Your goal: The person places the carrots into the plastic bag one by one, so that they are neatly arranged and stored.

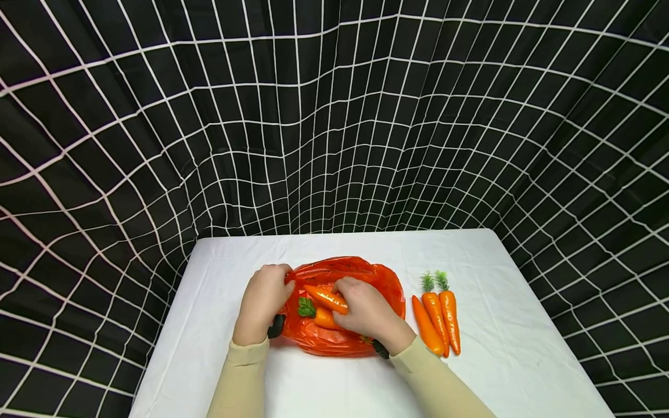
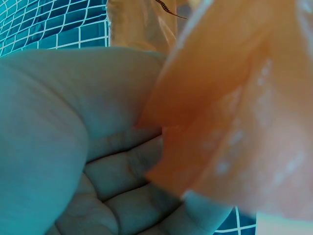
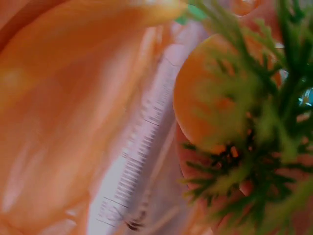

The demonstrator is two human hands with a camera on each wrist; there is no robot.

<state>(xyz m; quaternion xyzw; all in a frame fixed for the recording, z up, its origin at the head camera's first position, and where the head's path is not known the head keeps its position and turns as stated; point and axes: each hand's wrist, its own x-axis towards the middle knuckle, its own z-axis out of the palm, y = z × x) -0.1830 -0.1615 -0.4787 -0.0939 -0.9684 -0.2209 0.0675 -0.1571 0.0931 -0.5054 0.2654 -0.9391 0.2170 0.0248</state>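
A red plastic bag (image 1: 324, 347) lies open-mouthed on the white table. My left hand (image 1: 263, 299) pinches its left rim between thumb and fingers; the left wrist view shows the thin plastic edge (image 2: 195, 132) at the fingertips. Over the bag's mouth, my right hand (image 1: 366, 307) holds a carrot (image 1: 325, 298) by its thick end, the narrow tip pointing left. Its feathery green top (image 3: 259, 112) fills the right side of the right wrist view. Below that carrot, inside the bag, is another orange vegetable (image 1: 326, 319) with broad green leaves (image 1: 306, 307), partly covered by the right hand.
To the right of the bag, three carrots (image 1: 449, 319) lie side by side, two with green tops showing. A strip with printed barcode-like lines (image 3: 139, 152) is within the bag. Behind the table (image 1: 235, 249) hangs a black curtain (image 1: 334, 145) with a white grid.
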